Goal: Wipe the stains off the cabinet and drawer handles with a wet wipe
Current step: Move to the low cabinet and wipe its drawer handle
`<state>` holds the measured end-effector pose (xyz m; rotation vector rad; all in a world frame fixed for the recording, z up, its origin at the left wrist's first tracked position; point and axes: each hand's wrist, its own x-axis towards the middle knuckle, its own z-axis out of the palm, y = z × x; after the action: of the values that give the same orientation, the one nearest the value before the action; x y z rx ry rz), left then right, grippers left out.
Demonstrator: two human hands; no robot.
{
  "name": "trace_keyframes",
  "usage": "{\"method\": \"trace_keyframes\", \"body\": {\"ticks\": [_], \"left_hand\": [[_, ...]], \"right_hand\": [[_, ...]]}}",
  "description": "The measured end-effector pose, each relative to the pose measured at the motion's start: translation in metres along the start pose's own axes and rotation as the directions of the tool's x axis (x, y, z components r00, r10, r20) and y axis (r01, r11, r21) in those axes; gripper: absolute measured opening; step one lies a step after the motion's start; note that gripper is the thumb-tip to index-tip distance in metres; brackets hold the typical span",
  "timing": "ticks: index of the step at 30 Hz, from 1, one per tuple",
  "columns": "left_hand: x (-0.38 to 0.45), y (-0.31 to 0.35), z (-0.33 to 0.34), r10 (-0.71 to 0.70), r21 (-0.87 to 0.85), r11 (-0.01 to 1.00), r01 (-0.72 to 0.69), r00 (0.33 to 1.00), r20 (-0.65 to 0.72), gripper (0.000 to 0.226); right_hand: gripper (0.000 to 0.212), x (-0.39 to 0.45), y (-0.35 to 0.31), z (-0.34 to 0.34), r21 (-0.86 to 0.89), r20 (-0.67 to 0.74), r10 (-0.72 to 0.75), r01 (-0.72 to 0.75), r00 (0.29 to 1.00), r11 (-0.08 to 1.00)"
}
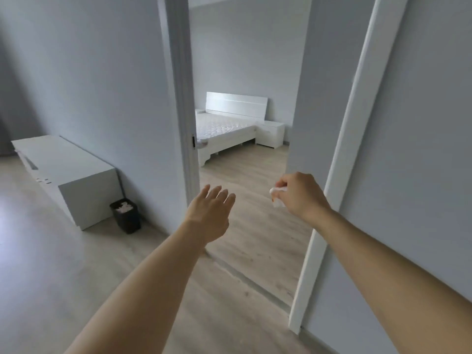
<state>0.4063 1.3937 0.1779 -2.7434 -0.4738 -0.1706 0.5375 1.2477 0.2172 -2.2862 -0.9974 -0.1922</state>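
My right hand [300, 194] is held out in front of an open doorway, fingers curled round a crumpled white wet wipe [277, 198]. My left hand [210, 215] is stretched forward beside it, fingers straight and holding nothing. A low white cabinet [66, 172] stands against the left wall, well away from both hands; a long dark handle [29, 162] shows on its front. Through the doorway a white nightstand [270, 134] sits beside a bed.
A black bin [126, 215] with white scraps stands on the floor at the cabinet's near end. The open door's edge [185, 111] rises left of the doorway, a white frame [339, 162] on the right. A white bed [224, 131] fills the far room. Wood floor [242, 251] runs through.
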Motion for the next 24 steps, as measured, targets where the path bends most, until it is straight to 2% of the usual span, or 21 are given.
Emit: {"method": "trace_keyframes", "body": {"ticks": [7,10,14,24], "left_hand": [[-0.018,-0.158,0.07,-0.194,0.024,0.981,0.192,0.979,0.062,0.061],[-0.011,-0.225,0.104,-0.254,0.087,0.965,0.247,0.963,0.092,0.061],[0.009,-0.315,0.133,-0.313,0.097,0.949,0.301,0.938,0.152,0.058],[0.023,-0.539,0.206,-0.444,0.086,0.895,0.437,0.89,0.101,0.057]], "right_hand": [[0.013,0.088,-0.107,0.121,0.053,0.116,-0.133,0.127,0.984,0.99],[0.014,0.129,-0.144,0.183,0.094,0.129,-0.183,0.172,0.975,0.981],[0.013,0.19,-0.195,0.257,0.131,0.214,-0.214,0.19,0.953,0.973],[0.012,0.329,-0.379,0.415,0.217,0.314,-0.346,0.288,0.884,0.933]]}}
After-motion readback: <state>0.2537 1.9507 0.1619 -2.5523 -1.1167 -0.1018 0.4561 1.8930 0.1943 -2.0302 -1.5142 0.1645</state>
